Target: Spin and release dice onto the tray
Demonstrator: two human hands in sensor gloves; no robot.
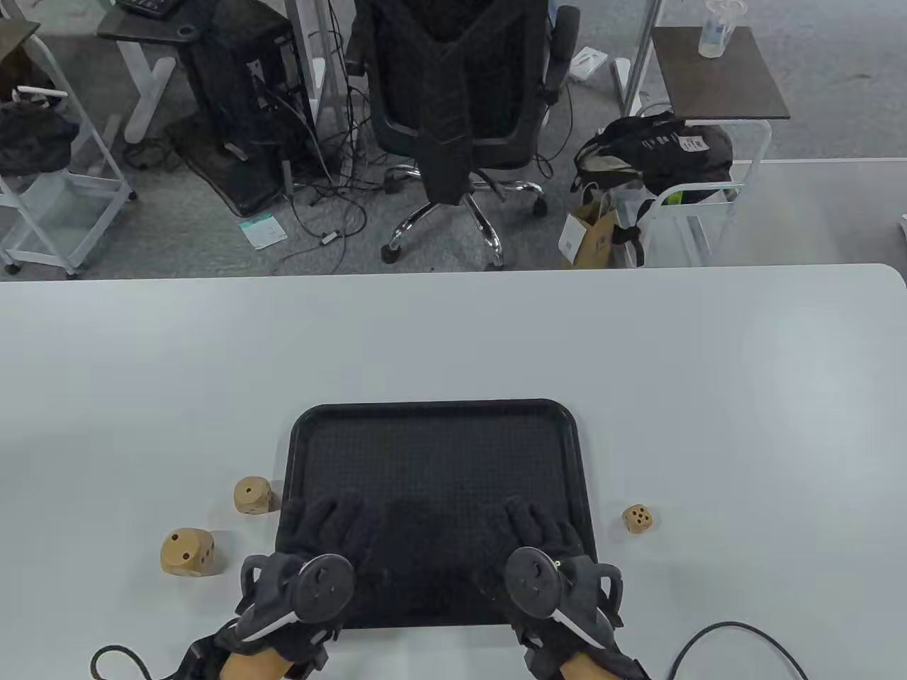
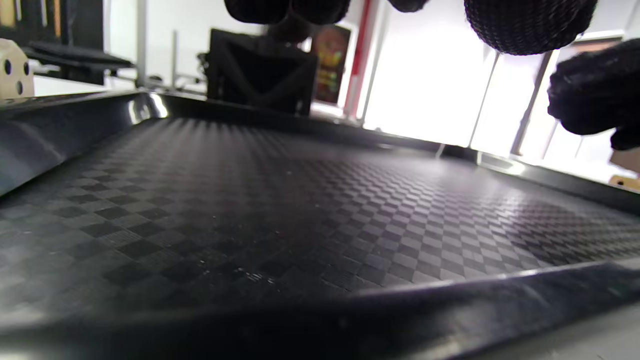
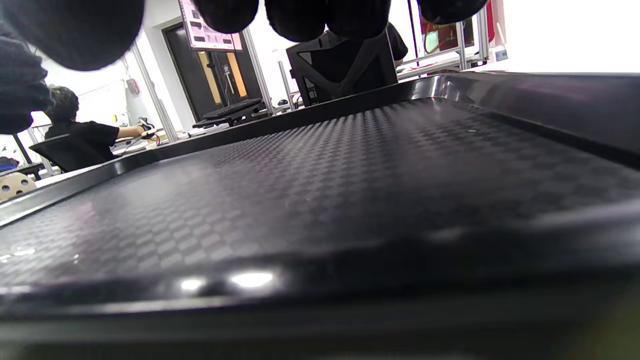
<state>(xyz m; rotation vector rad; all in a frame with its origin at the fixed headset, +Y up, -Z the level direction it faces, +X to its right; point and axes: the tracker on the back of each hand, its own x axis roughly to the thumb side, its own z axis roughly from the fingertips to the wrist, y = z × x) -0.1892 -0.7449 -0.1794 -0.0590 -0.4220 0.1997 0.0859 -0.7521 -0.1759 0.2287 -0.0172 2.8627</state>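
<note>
both hands, left hand (image 1: 322,545) and right hand (image 1: 542,542), lie spread on the tray (image 1: 439,418); better pinch a die (image 1: 251,495) lightly first.

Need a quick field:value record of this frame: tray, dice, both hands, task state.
tray: black tray, nothing lying in it, near table edge
dice: three wooden, all on the table off the tray; die beside tray's left rim; larger die further left; small die right of tray
left hand: left hand over tray's near left part, holds nothing
right hand: right hand over tray's near right part, holds nothing
task state: no die picked up yet
</note>
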